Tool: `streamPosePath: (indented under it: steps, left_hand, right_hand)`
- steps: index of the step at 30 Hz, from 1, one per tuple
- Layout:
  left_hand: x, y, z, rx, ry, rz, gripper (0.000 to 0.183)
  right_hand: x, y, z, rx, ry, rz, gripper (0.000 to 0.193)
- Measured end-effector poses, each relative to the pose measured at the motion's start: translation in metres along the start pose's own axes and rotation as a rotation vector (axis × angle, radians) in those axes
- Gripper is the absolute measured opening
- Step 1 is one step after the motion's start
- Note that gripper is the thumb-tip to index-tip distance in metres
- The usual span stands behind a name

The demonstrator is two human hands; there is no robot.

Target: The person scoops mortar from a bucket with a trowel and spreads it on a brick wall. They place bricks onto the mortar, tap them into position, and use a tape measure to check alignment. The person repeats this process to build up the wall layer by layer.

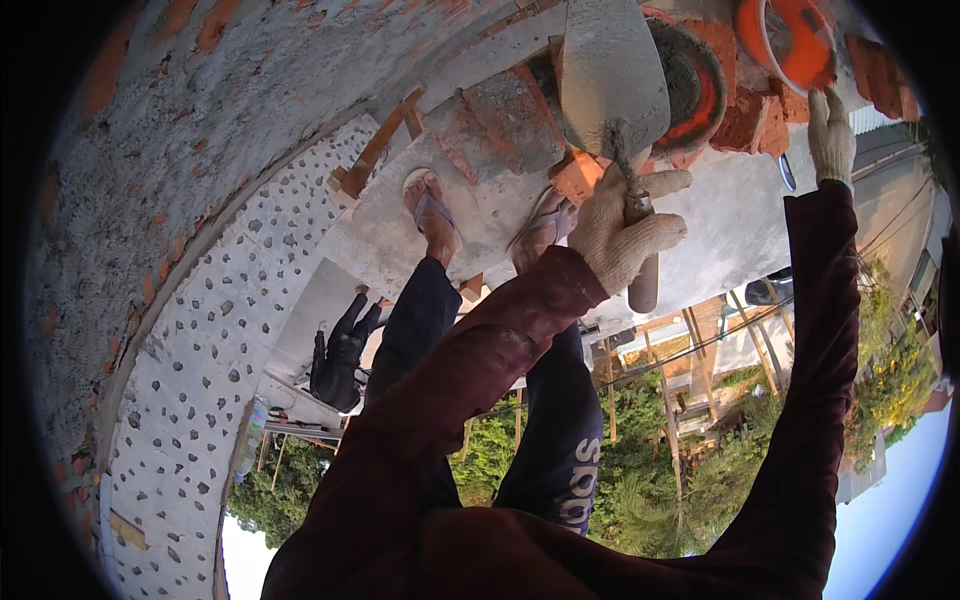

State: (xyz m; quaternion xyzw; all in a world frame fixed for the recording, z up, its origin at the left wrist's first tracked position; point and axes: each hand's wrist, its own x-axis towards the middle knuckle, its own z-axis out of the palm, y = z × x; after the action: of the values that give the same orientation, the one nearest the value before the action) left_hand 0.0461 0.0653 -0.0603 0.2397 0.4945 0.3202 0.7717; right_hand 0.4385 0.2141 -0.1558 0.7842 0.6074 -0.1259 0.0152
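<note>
Beside loose red bricks (752,125) at the upper right sit an orange bucket (808,48) and a round container (714,108) with an orange-red rim and grey mortar (678,72) inside. Broad and grey-coated, the blade of a trowel (612,80) stands in the way of that container's left side. More mortar-smeared bricks (508,125) lie left of the blade, near a wooden piece (375,152); a rough brick wall (190,140) and a speckled pale ledge (215,330) curve down the left. Sandalled feet (432,200) stand on the concrete floor (725,205), and another person (342,362) in dark clothes is farther off.

Bent across the body, the left forearm reaches up and right; the gloved left hand (628,222) grasps the trowel's handle, thumb across it. Well apart, the right arm stretches nearly straight up, its gloved right hand (830,142) meeting the bucket's lower edge; whether those fingers clench it I cannot tell.
</note>
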Motion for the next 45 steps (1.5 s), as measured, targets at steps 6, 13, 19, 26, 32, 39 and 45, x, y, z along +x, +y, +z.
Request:
streamPosePath:
  steps: [6, 13, 19, 26, 32, 39, 45]
  left_hand:
    - [0.058, -0.005, 0.061, 0.235, 0.025, 0.288, 0.053]
    - [0.067, -0.032, 0.036, 0.590, 0.155, 0.250, 0.082]
    - [0.119, 0.017, -0.043, 0.800, 0.597, 0.142, 0.114]
    - [0.184, -0.011, -0.095, 0.372, 0.386, -0.189, 0.073]
    - [0.182, -0.025, -0.104, 0.294, 0.081, -0.271, 0.053]
    - [0.156, -0.040, -0.036, 0.340, 0.052, 0.009, 0.030]
    - [0.094, 0.030, -0.082, 0.398, -0.062, 0.001, 0.028]
  right_hand:
    - [-0.237, -0.117, -0.029, 1.261, -0.486, 0.456, 0.065]
    - [-0.237, -0.154, -0.086, 1.264, -0.264, 0.509, 0.060]
    - [-0.219, -0.127, -0.093, 0.172, -0.425, -0.032, 0.042]
    - [-0.091, -0.165, -0.009, -0.468, -0.120, -0.485, 0.028]
    - [-0.126, -0.189, 0.028, -0.466, -0.434, -0.344, 0.023]
    - [-0.179, -0.133, -0.042, -0.291, -0.513, -0.221, 0.041]
    - [-0.186, -0.138, -0.074, -0.334, -0.427, -0.245, 0.038]
